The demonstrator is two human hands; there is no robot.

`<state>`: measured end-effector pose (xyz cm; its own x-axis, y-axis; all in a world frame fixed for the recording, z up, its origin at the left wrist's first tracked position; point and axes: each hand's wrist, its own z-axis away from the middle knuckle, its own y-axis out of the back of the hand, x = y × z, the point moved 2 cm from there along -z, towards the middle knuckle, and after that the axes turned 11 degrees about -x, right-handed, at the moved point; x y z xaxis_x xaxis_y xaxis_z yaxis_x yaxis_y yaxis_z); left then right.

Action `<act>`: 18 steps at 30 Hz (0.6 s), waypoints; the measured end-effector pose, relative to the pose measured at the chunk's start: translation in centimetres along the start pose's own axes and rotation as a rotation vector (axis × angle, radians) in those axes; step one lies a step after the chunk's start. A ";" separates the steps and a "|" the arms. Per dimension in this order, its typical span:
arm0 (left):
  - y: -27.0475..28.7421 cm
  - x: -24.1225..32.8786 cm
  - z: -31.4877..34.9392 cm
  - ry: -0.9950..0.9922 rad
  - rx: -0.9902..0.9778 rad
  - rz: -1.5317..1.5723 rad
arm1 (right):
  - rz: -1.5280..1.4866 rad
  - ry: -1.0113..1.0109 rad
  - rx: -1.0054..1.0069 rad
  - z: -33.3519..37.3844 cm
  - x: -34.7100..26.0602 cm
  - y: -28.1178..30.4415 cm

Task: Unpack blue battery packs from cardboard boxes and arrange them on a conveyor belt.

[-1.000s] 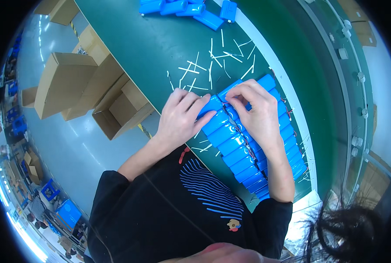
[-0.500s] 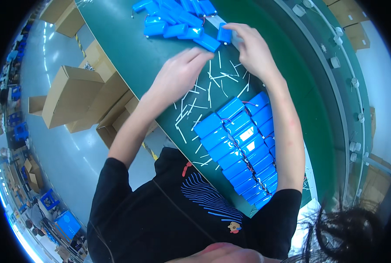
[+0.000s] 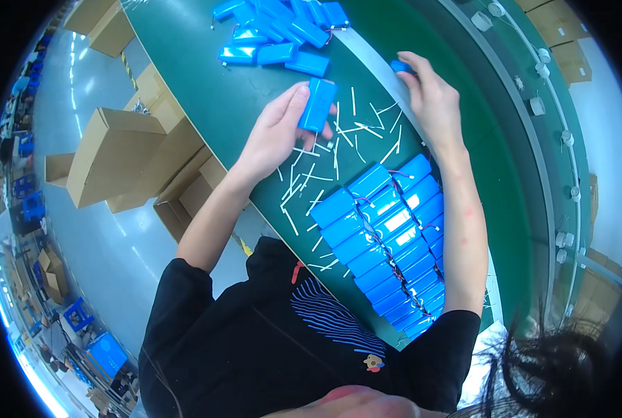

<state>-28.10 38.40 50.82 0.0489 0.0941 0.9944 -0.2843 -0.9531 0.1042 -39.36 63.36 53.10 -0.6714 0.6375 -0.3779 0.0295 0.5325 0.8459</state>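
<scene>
My left hand (image 3: 277,129) is closed around a blue shrink-wrapped battery pack (image 3: 319,104), held tilted above the green table. A short lead with a small white connector (image 3: 330,145) hangs by its lower end. Farther right, my right hand (image 3: 433,97) pinches another blue battery pack (image 3: 400,66), mostly hidden behind the fingers. A loose pile of blue battery packs (image 3: 276,52) lies at the far side. Nearer me, several more packs (image 3: 387,237) lie in neat rows with red and black leads between them, partly beneath my right forearm.
Thin white strips (image 3: 339,132) are scattered over the green tabletop (image 3: 185,76) between pile and rows. Open cardboard boxes (image 3: 123,153) stand on the floor to the left. A metal rail (image 3: 527,139) with white fittings runs along the right side.
My left hand has lifted a battery pack from the pile's near edge and drawn it toward me. My right hand has moved right and slightly nearer, still holding its pack, now turned more end-on.
</scene>
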 end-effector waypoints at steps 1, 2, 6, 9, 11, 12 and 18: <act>0.2 -0.6 0.8 0.037 -0.062 0.306 | -0.075 -0.052 0.017 0.3 -0.2 0.6; 0.2 -1.0 1.6 0.071 -0.124 0.613 | -0.151 -0.104 0.034 0.6 -0.3 1.1; -1.8 0.6 3.5 0.153 -0.046 0.810 | -0.404 -0.189 0.001 2.5 -2.0 1.5; -2.6 1.6 4.3 0.201 0.073 0.695 | -0.574 -0.228 -0.037 3.5 -3.0 1.3; -2.4 1.1 5.0 0.199 0.005 0.594 | -0.639 -0.309 -0.081 4.2 -3.2 0.8; -2.2 0.8 5.3 0.197 -0.029 0.544 | -0.672 -0.350 -0.103 4.5 -3.3 0.5; -2.5 0.0 5.9 0.130 -0.032 0.237 | -0.662 -0.483 -0.219 6.0 -0.9 0.6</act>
<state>-21.76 39.08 50.46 -0.1450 -0.0923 0.9851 -0.3038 -0.9434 -0.1331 -34.30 66.39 51.69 -0.1086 0.4267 -0.8979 -0.4355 0.7915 0.4288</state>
